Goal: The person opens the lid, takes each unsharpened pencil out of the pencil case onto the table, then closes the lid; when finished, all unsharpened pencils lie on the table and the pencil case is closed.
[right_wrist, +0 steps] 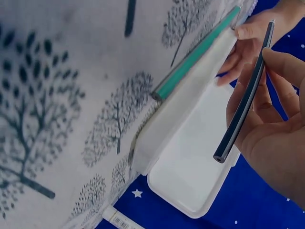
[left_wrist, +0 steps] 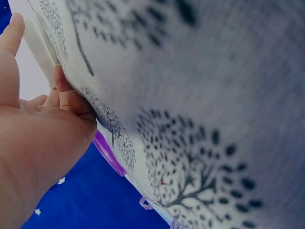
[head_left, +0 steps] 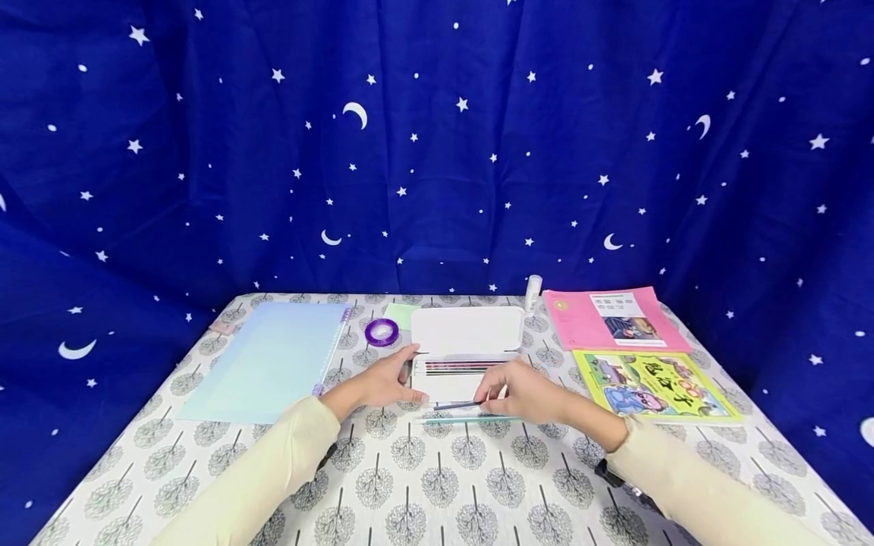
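A white pencil case (head_left: pixel 467 331) lies with its lid raised, several pencils (head_left: pixel 451 368) in a row inside. My left hand (head_left: pixel 385 379) holds the case's left end, thumb at the near corner and a finger at the far one. In the left wrist view, this hand (left_wrist: pixel 43 124) has its fingers bent at the case's edge. My right hand (head_left: pixel 522 390) pinches a dark pencil (right_wrist: pixel 245 100) between thumb and fingers, over the near edge of the case. In front of the case, a teal pencil (head_left: pixel 467 419) lies on the tablecloth.
A purple tape roll (head_left: pixel 381 332) and a pale green paper (head_left: pixel 400 315) sit behind left. Farther left lies a light blue notebook (head_left: pixel 269 360). A white glue stick (head_left: pixel 532 296) stands behind right, near a pink book (head_left: pixel 614 318) and a yellow picture book (head_left: pixel 655 384).
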The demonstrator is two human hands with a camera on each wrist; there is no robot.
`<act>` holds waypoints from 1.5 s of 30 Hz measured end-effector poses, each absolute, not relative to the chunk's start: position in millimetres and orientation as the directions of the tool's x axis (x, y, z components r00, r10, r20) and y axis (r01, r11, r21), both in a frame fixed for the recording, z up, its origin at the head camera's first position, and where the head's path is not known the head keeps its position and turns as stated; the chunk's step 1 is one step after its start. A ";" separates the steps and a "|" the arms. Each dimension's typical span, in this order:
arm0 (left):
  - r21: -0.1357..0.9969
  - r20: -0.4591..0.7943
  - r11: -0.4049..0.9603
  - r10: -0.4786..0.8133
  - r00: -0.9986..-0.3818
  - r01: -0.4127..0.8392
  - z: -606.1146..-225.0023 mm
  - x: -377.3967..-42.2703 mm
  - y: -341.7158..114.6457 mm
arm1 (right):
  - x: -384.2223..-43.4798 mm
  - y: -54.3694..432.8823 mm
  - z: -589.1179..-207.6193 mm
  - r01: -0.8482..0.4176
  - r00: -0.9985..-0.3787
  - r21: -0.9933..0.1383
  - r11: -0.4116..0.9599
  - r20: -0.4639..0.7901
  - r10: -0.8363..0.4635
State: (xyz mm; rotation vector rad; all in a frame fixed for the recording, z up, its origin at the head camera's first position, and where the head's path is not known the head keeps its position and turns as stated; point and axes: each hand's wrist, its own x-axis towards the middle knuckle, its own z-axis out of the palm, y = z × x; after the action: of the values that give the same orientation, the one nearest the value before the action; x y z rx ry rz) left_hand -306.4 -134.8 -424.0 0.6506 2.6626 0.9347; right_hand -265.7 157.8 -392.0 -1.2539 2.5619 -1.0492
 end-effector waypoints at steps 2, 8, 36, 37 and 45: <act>0.642 -0.078 0.694 0.484 -0.871 0.328 -424.0 -306.2 -134.6 | -263.6 156.8 -394.3 -0.656 -0.658 -0.619 0.431 0.189 -0.729; 0.653 -0.075 0.685 0.483 -0.872 0.323 -425.1 -307.4 -134.4 | -258.6 153.7 -400.0 -0.640 -0.671 -0.616 0.458 0.158 -0.725; 0.669 -0.086 0.677 0.481 -0.873 0.307 -428.7 -309.4 -134.9 | -258.7 139.4 -418.6 -0.627 -0.694 -0.598 0.499 0.138 -0.707; 0.667 -0.087 0.679 0.480 -0.873 0.307 -428.7 -309.2 -134.9 | -258.5 139.0 -418.8 -0.632 -0.694 -0.588 0.505 0.138 -0.707; 0.668 -0.084 0.676 0.485 -0.871 0.312 -425.6 -308.2 -135.1 | -259.5 137.4 -417.4 -0.622 -0.706 -0.587 0.518 0.134 -0.695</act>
State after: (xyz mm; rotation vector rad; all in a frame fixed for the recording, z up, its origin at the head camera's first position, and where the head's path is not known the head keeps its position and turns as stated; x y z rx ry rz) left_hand -308.2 -135.1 -425.6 0.6389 2.6360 0.9819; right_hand -259.5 137.4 -417.4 -1.1471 2.6333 -0.9462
